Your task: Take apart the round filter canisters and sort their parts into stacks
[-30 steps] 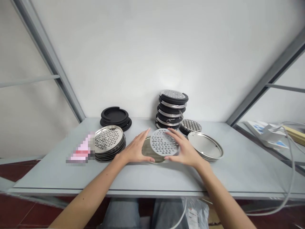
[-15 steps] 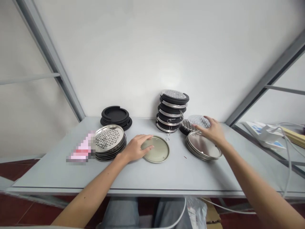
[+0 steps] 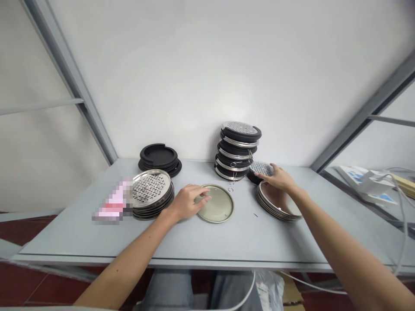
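My left hand (image 3: pixel 189 201) lies over the left edge of a round, pale olive, rimmed metal disc (image 3: pixel 218 205) flat on the table. Its thumb and fingers are apart, with nothing between them. My right hand (image 3: pixel 279 178) reaches over a stack of plain shiny metal discs (image 3: pixel 279 199). Its thumb and fingertips are at the edge of a perforated metal grater disc (image 3: pixel 261 167), which tops a small dark stack. Left of my left hand stands a pile of grater discs (image 3: pixel 151 188) with rims.
Black notched rings (image 3: pixel 158 155) are piled at the back left. A tall stack of black rings with metal discs (image 3: pixel 239 151) stands by the wall, wire loops hanging from it. A blurred pink item (image 3: pixel 113 203) lies left. White boxes and cables (image 3: pixel 369 185) are beyond the right frame post.
My right hand has moved left and slightly down. The grater disc at its fingers, offset to the right before, now lines up with the small stack. My left hand has hardly moved.
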The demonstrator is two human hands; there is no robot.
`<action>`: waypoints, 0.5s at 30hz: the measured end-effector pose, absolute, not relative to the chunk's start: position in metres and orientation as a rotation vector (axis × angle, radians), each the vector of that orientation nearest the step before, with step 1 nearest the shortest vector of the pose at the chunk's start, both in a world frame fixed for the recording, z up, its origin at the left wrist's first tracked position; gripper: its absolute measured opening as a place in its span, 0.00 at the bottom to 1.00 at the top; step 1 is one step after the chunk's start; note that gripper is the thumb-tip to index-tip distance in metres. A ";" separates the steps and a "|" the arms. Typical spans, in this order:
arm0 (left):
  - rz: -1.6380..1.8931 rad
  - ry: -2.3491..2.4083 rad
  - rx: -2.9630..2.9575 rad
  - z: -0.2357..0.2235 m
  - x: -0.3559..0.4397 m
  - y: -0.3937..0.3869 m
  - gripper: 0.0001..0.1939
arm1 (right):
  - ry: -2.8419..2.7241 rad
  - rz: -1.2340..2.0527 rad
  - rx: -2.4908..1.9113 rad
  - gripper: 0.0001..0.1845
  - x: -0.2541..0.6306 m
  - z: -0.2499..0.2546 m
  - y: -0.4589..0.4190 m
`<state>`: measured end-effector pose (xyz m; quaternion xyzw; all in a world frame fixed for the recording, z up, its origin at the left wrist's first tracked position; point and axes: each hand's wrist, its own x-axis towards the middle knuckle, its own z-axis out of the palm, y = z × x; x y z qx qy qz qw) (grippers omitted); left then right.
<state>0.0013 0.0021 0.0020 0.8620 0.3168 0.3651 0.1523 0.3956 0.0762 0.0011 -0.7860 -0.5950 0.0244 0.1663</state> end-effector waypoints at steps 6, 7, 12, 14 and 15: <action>1.056 0.927 2.480 0.001 0.000 0.004 0.13 | -1.681 0.106 -2.216 0.57 0.399 -0.005 0.079; 1.058 0.928 2.483 0.001 0.000 0.004 0.13 | -1.682 0.103 -2.208 0.57 0.398 -0.005 0.079; 1.037 0.941 2.500 0.001 0.001 0.004 0.12 | -1.696 0.057 -2.155 0.56 0.398 -0.001 0.077; 1.032 0.945 2.494 0.000 0.001 0.004 0.13 | -1.688 0.008 -2.092 0.55 0.398 0.005 0.072; 1.033 0.945 2.493 0.000 0.002 0.005 0.13 | -1.679 -0.024 -2.033 0.53 0.396 0.009 0.068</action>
